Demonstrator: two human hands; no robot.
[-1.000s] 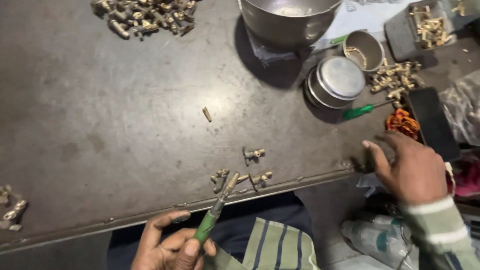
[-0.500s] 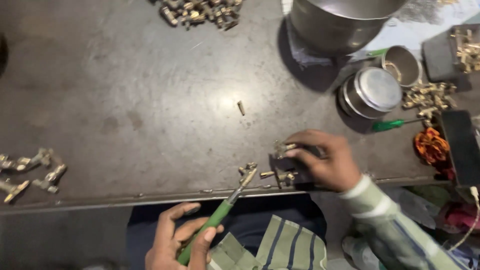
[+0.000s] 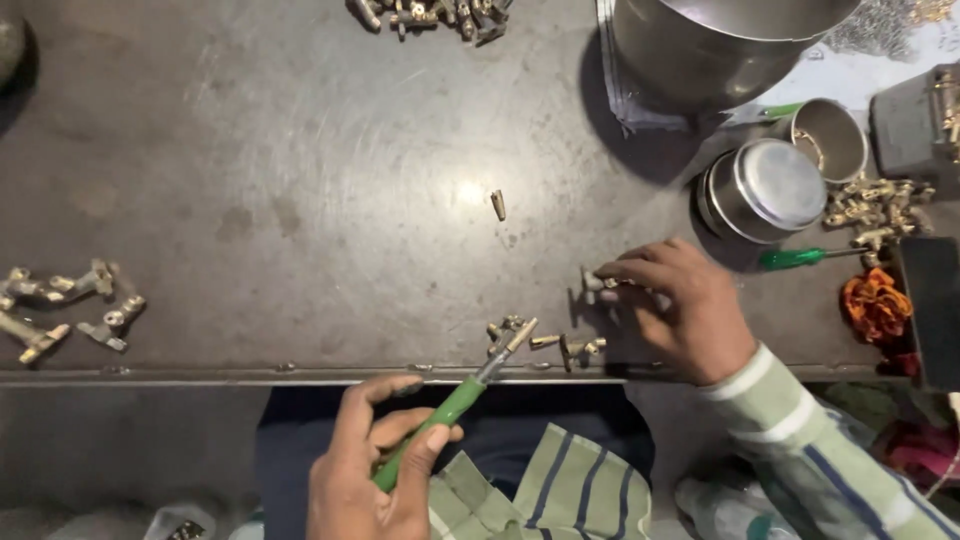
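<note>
My left hand [image 3: 375, 470] holds a green-handled screwdriver [image 3: 455, 405] near the table's front edge; its metal tip points up and right at a small cluster of brass fittings [image 3: 540, 340]. My right hand [image 3: 680, 305] lies on the dark metal table [image 3: 300, 200], fingertips pinching a small T-shaped brass fitting [image 3: 592, 285] just right of that cluster. A single small brass piece [image 3: 498, 204] lies alone further back.
Several brass fittings lie at the left edge [image 3: 70, 310] and in a pile at the back [image 3: 430, 15]. A large steel bowl [image 3: 720, 45], stacked small steel dishes [image 3: 765, 190], a steel cup [image 3: 830, 135], a second green screwdriver [image 3: 800, 258] and more fittings [image 3: 875, 205] crowd the right.
My right hand came from the right edge to the fittings at the table's front and now pinches one. My left hand kept the screwdriver in about the same place.
</note>
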